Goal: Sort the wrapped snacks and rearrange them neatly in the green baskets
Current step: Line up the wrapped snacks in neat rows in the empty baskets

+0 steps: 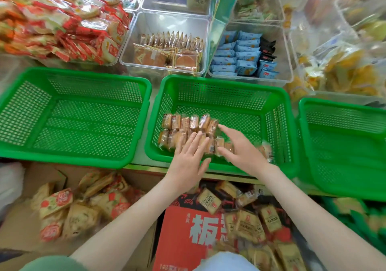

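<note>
Three green perforated baskets sit side by side on a bench [146, 167]. The left basket [83, 120] lies well to the left of the left hand, and the right basket [344, 145] lies off to the right of the right hand. Both hands reach into the middle basket [229, 103]. Beyond the fingertips stand clear plastic tubs [163, 26] of packed biscuits and cakes. Under the forearms, nearer the person than the hands, a red carton [183, 229] holds loose tan snack packs [246, 224]. The left hand [188, 155] lies flat, fingers straight, pressing on the near row of wrapped snacks [188, 122]. The right hand [240, 149], just beside it, is spread wide, palm down on the same row, its forefinger touching the end of the far row. The wrapped snacks, small brown cakes in clear film, form two rows in the near left part of the middle basket
</note>
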`<action>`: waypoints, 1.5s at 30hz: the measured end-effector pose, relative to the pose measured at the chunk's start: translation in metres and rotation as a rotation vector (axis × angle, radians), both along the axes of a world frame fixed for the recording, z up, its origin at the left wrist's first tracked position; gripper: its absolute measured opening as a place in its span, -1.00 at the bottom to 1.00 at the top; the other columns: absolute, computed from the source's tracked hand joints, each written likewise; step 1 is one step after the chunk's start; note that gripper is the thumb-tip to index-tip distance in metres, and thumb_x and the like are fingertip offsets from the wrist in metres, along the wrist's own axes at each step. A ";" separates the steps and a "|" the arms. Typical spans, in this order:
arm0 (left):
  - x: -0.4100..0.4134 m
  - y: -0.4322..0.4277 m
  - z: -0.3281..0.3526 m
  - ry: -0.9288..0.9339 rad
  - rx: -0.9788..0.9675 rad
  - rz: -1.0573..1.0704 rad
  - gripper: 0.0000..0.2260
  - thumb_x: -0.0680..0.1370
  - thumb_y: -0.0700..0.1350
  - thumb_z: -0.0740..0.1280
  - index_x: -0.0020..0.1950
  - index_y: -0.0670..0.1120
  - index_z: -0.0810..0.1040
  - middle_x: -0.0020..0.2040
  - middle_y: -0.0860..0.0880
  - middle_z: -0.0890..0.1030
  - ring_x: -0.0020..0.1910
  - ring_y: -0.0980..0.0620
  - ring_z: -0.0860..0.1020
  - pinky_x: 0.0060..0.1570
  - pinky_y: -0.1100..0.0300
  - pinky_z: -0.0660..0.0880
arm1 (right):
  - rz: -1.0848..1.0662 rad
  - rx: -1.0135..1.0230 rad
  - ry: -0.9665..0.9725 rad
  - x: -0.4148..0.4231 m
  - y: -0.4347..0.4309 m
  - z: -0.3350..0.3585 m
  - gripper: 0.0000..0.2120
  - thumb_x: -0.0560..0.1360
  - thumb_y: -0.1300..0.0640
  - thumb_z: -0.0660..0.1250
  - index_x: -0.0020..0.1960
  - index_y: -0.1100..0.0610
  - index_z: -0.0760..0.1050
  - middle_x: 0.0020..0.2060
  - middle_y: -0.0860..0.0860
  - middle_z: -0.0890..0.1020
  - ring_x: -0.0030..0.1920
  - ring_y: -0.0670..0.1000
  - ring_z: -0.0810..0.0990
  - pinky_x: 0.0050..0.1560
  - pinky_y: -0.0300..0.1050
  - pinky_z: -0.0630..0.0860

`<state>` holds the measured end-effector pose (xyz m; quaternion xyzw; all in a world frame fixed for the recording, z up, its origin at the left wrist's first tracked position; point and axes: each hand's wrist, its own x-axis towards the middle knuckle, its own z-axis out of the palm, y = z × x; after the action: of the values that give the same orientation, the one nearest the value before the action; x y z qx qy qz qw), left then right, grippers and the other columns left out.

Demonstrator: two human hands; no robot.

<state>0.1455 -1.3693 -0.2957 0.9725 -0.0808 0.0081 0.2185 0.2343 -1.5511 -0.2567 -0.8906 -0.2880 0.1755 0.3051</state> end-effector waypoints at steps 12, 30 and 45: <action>-0.138 -0.045 -0.083 0.193 0.214 -0.520 -0.39 0.55 0.07 0.30 0.54 -0.06 0.20 0.49 -0.15 0.30 0.48 -0.14 0.26 0.43 -0.14 0.10 | 0.114 -0.399 -0.146 -0.207 -0.127 -0.070 -0.42 0.54 -0.13 0.10 0.51 0.02 0.15 0.33 -0.05 0.46 0.33 -0.03 0.35 0.33 -0.10 0.25; -0.197 -0.085 -0.103 0.198 0.286 -0.592 -0.27 0.18 -0.16 0.57 0.33 -0.25 0.49 0.14 -0.16 0.61 0.05 -0.14 0.61 0.06 0.02 0.55 | 0.088 -0.684 0.003 -0.260 -0.157 -0.092 -0.15 0.47 0.09 0.32 0.57 -0.03 -0.16 0.50 0.07 0.19 0.52 0.07 0.06 0.49 0.08 -0.13; -0.184 -0.034 -0.010 0.437 -0.468 0.116 -0.47 0.51 -0.03 0.39 0.44 0.03 0.29 0.19 0.10 0.46 0.13 0.15 0.46 0.00 0.43 0.39 | -0.253 -0.074 0.070 -0.216 -0.113 -0.030 -0.17 0.43 0.10 0.43 0.52 -0.13 0.02 0.38 -0.03 0.31 0.32 -0.02 0.21 0.37 0.04 0.13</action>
<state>-0.0382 -1.4037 -0.3057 0.8775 0.0275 -0.1701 0.4476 0.0181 -1.6644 -0.2867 -0.9239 -0.1557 0.1769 0.3016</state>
